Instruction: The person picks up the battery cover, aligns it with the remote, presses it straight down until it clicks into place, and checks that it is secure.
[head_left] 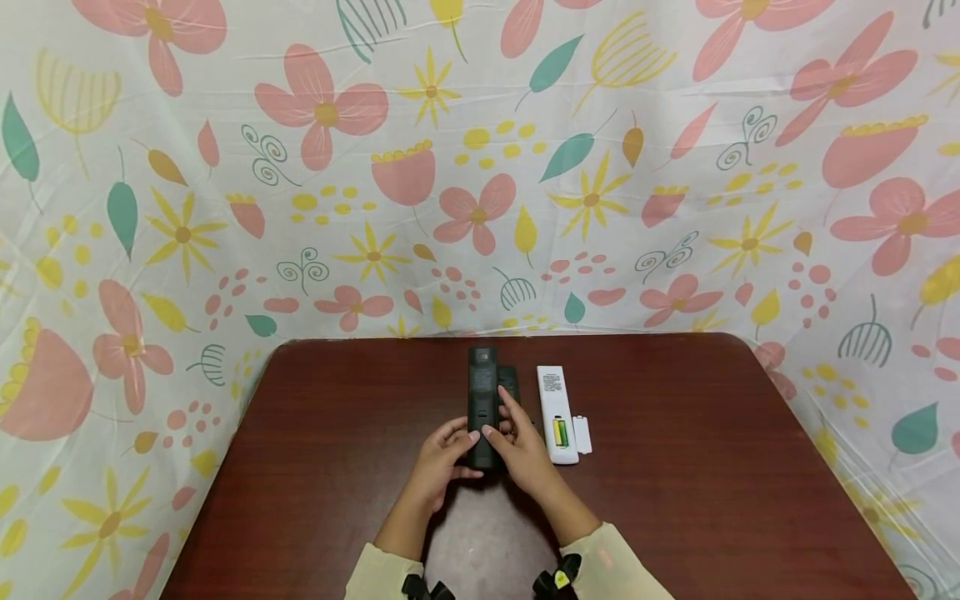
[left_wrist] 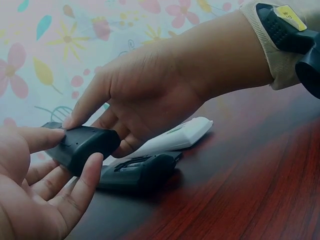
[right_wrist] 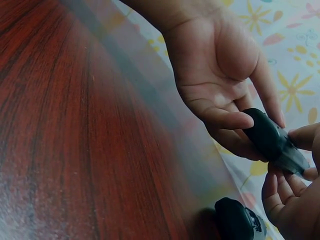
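Black remote [head_left: 483,379], one: was gripped by left hand [head_left: 441,457] and right hand [head_left: 528,454], thumbs [head_left: 492,434] uppermost. Step, presumably, was opening it; next move likely called for steady thumb pressure.

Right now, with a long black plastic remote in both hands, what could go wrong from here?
The long black plastic remote is held up between the left hand and right hand; a slip might drop it onto the second black plastic remote nearby.

The right hand is close to the slim white plastic remote, whose battery compartment is open; a bump could dislodge the green-and-yellow batteries.

The small white plastic cover, lying off beside it, could get knocked away.
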